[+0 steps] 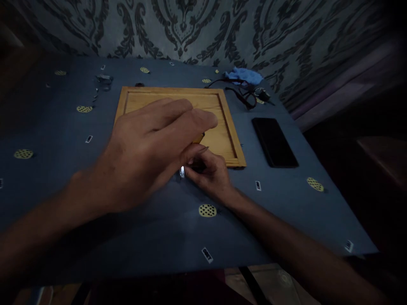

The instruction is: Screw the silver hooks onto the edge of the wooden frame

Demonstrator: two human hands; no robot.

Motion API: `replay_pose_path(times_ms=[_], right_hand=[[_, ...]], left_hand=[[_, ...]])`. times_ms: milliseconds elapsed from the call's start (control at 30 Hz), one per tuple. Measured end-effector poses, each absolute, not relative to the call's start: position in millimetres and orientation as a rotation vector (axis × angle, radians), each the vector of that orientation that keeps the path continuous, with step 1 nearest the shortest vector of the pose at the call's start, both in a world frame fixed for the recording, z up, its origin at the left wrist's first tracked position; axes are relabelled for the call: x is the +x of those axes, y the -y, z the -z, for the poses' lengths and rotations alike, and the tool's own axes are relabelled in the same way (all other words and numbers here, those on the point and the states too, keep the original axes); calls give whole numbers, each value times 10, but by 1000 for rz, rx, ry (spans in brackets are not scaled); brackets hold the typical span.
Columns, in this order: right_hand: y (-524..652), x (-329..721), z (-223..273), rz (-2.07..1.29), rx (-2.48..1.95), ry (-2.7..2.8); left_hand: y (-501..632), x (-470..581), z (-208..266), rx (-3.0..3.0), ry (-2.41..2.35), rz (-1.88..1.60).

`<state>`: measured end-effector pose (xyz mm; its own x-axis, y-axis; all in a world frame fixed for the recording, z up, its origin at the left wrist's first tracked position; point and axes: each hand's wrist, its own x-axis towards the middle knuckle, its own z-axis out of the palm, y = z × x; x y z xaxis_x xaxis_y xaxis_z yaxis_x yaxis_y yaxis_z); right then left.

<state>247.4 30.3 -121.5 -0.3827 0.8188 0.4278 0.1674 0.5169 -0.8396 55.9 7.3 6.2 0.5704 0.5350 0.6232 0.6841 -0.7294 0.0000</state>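
A wooden tray-like frame (233, 135) with a raised rim lies on the table. My left hand (149, 144) is held over its near left part, fingers curled closed. A small yellow thing with a dark tip (199, 138) peeks out beneath those fingers; most of it is hidden, so its kind does not show. Just below, at the frame's near edge, my right hand (211, 171) has its fingers bent together in a pinch. What they grip is covered. A shiny metal piece (182, 172) shows beside the right fingertips; I cannot tell whether they touch it.
To the right of the frame lies a black phone (275, 142). Behind it are dark-rimmed glasses (244, 97), a blue cloth (244, 76) and a small dark item (263, 95). Small clear or metallic bits (104, 79) lie at the back left. A patterned wall borders the blue-covered table (152, 241).
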Motion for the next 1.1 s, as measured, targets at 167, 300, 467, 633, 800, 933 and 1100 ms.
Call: replay_pose_path(times_ms=[167,300,467,633,800,933,1100], right_hand=[[-304,2465,1201,-898,-823,1851],[-304,2461,1187,-884,-832,1856],[-295,2466,1167,-898,-811,1850],[-290,2458,1150,-874,-824,1874],[-306,2453,1170,-822,-771,1871],[-312,2471,1151,-785,-778,1933],[-291,2493,1096,-848,-824,1955]], left_hand=[[-64,561,-33,-2526,1071,905],[-61,575,-21,-2495,1056,891],[-68,573,-30,-2539,1078,894],[-130,576,42,-2717,1155,1099],[-195,581,148,-2803,1218,1173],[-210,557,137,-2850,1268,1117],[-228,531,93,-2890,1399,1123]])
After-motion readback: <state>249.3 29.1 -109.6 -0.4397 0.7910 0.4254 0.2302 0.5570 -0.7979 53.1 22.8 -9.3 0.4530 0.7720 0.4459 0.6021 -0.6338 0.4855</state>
